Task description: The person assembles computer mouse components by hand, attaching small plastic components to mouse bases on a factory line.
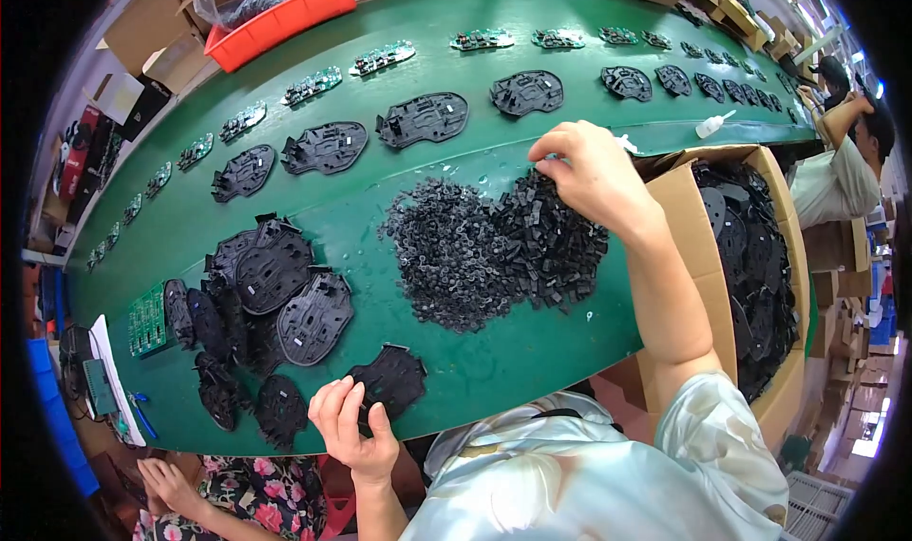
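The black shell (394, 378) lies at our bench's (494, 394) near edge, beside our half-open left hand (356, 434), the nearer one; our right hand (600, 175), fingertips narrowed, contents untellable, meets the small black parts (556, 261).

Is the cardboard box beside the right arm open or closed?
Open: the cardboard box is uncovered on top, showing black plastic shells inside.
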`<state>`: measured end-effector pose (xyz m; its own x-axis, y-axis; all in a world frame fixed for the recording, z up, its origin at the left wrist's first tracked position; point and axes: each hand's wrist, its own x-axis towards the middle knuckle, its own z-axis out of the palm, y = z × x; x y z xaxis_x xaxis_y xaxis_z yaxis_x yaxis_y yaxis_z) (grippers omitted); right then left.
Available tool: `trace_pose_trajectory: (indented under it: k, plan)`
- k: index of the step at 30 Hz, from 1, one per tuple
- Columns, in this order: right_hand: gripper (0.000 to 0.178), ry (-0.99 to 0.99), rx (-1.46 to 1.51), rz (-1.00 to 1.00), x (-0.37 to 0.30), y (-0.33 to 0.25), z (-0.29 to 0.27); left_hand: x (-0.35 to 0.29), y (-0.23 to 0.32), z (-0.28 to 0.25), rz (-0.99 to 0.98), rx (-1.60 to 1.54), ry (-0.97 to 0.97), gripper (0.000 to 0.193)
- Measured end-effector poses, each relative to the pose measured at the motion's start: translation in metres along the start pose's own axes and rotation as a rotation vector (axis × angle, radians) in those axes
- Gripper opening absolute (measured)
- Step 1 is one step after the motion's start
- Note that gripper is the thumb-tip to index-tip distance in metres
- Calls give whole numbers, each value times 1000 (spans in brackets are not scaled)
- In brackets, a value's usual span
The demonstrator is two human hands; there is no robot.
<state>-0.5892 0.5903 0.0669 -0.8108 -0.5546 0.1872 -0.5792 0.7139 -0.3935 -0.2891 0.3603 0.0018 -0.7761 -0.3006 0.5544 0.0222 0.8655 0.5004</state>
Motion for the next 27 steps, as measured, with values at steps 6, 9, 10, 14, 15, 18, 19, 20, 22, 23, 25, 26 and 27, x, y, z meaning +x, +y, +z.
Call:
trace_pose_trajectory:
  k: [6,9,10,14,15,18,19,20,22,23,25,26,27]
  plan:
    - [15,165,230,-106,-39,-24,-13,1,1,-2,14,36,-40,22]
    - [18,128,236,-154,-37,-25,-6,0,0,0,26,35,-41,21]
    - [17,140,223,-198,-34,-25,-3,0,1,0,26,37,-40,21]
    - [17,84,220,-270,-25,-30,11,1,2,-1,8,57,-39,21]
    - [16,62,211,-264,-23,-30,16,1,3,-2,-2,58,-44,21]
    - [19,34,156,-286,-14,-29,24,1,3,-2,-8,64,-39,20]
    - [19,34,155,-288,-12,-30,25,1,4,-2,-9,65,-38,20]
    - [18,12,153,-279,-11,-32,26,1,4,-2,-10,61,-43,19]
    - [17,-9,150,-271,-7,-35,28,2,3,-3,-10,57,-46,19]
    - [16,-39,117,-245,-5,-34,30,2,3,-3,-10,58,-50,18]
    - [14,-68,85,-221,0,-31,36,1,3,-3,-9,61,-52,18]
    - [12,-67,73,-207,2,-28,40,1,2,-3,-10,61,-54,18]
    - [11,-67,61,-194,5,-27,42,1,2,-4,-11,62,-55,18]
